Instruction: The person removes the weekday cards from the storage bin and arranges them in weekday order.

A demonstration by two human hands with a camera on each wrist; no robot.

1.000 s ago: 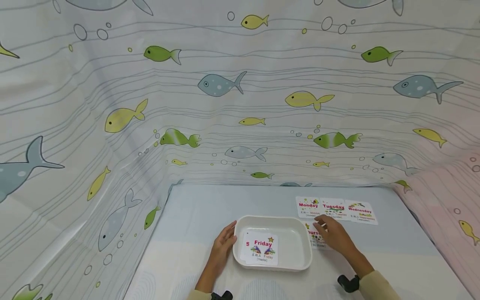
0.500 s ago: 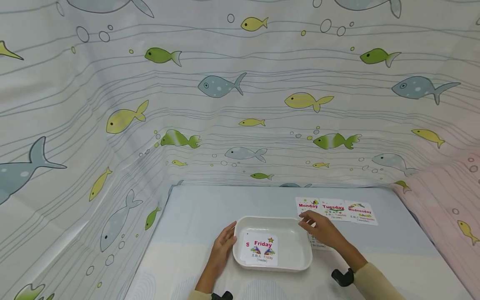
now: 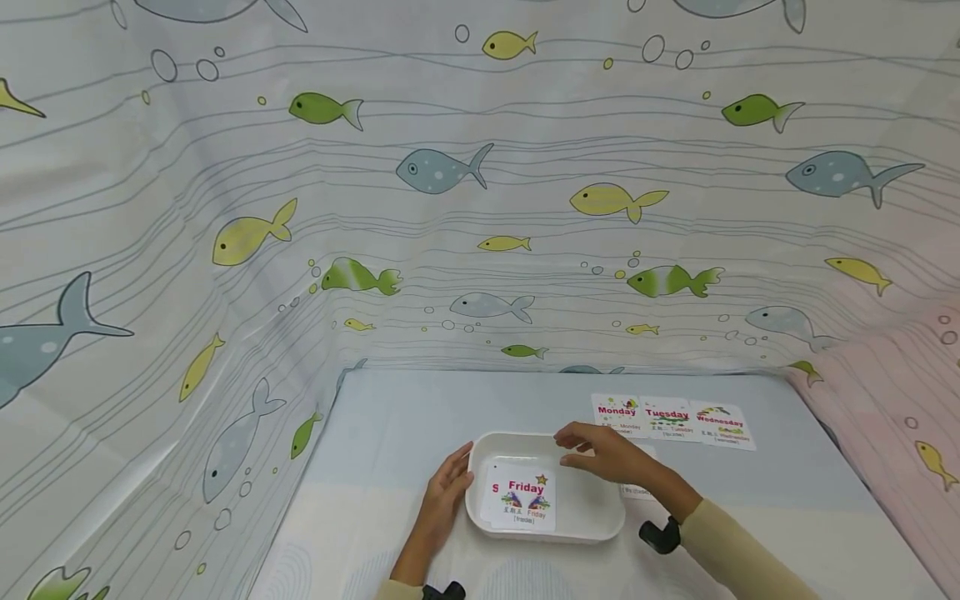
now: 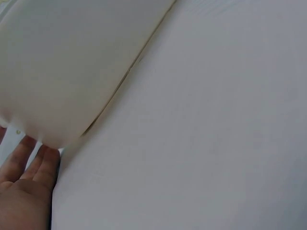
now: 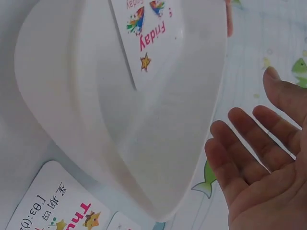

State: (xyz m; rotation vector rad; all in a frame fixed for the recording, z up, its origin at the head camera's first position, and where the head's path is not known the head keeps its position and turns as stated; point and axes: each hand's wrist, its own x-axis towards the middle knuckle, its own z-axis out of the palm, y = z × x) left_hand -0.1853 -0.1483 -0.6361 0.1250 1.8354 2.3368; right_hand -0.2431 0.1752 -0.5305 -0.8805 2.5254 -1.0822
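Note:
A white plastic tray (image 3: 588, 517) stands near the front of the table. In it lies a Friday card (image 3: 527, 504), with the edge of another card marked "S" (image 3: 494, 490) showing from beneath. My left hand (image 3: 444, 498) rests its fingers along the tray's left wall; the left wrist view has those fingers (image 4: 45, 165) fairly straight against it. Above the tray's right half hovers my right hand (image 3: 611, 457), empty, its fingers (image 5: 237, 151) relaxed and spread in the right wrist view. A Thursday card (image 5: 53, 201) lies right of the tray, mostly covered by my right hand in the head view.
Monday (image 3: 617, 412), Tuesday (image 3: 667, 417) and Wednesday (image 3: 722, 425) cards lie in a row toward the back right of the table (image 3: 420, 400). A fish-patterned curtain (image 3: 420, 233) surrounds the table at the back and sides.
My right hand has moved left from the Thursday card, past the tray's right rim, to above the tray. The left hand, tray and cards stay in place.

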